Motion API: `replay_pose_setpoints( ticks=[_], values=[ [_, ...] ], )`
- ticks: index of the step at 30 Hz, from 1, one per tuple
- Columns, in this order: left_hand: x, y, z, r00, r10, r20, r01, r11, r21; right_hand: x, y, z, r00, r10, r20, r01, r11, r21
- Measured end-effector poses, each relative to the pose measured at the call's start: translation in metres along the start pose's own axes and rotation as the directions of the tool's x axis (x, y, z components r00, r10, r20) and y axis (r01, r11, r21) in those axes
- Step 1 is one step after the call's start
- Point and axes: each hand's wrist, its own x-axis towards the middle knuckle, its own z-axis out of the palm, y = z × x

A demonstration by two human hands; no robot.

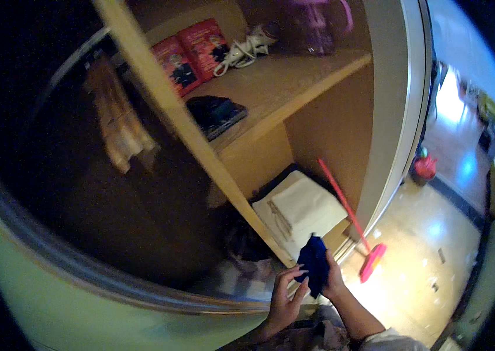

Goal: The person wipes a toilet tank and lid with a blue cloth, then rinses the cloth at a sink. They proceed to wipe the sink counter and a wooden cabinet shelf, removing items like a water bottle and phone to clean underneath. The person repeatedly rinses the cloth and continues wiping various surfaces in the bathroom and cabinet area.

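Note:
My right hand (335, 277) holds a folded dark blue cloth (315, 263) by its right side. Against the cloth's lower left edge are the fingertips of my left hand (286, 298), with thumb and forefinger spread a little. The bundle hangs before the lower compartment of a wooden wardrobe. Just beyond it lies a stack of folded cream fabric (311, 204) on the compartment floor. What the cloth is, garment or otherwise, cannot be told.
The wooden shelf (269, 105) bears red booklets (181, 59), a white cord (247, 50), a dark folded item (216, 115) and a clear pink-lidded jug (317, 30). Garments (118, 118) hang left of the upright divider (177, 118). A pink-headed broom (373, 263) leans right; litter dots the floor (409, 298).

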Motion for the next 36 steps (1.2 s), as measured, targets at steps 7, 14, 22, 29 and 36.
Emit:
replay_pose_setpoints(
  ticks=[7,14,22,29,36],
  values=[
    [0.007,0.033,0.022,0.977,-0.204,-0.057,0.104,0.696,-0.711,-0.052,-0.038,0.085,0.829,-0.058,0.556,0.543,0.314,-0.778],
    [0.01,0.019,0.006,0.891,-0.337,0.305,0.239,-0.223,-0.945,-0.052,-0.019,0.101,0.884,-0.209,0.417,0.419,-0.038,-0.907],
    [0.084,0.028,-0.012,0.861,-0.11,-0.497,-0.25,0.759,-0.601,-0.056,-0.046,0.142,0.737,-0.29,0.61,0.621,-0.063,-0.781],
    [0.198,0.121,-0.054,0.441,0.689,-0.575,-0.285,0.715,0.638,-0.065,-0.092,0.156,0.757,-0.305,0.577,0.608,0.005,-0.794],
    [0.144,-0.014,-0.004,0.608,0.598,-0.523,-0.172,0.742,0.648,-0.053,-0.092,0.126,0.818,-0.317,0.479,0.531,0.099,-0.842]
  ],
)
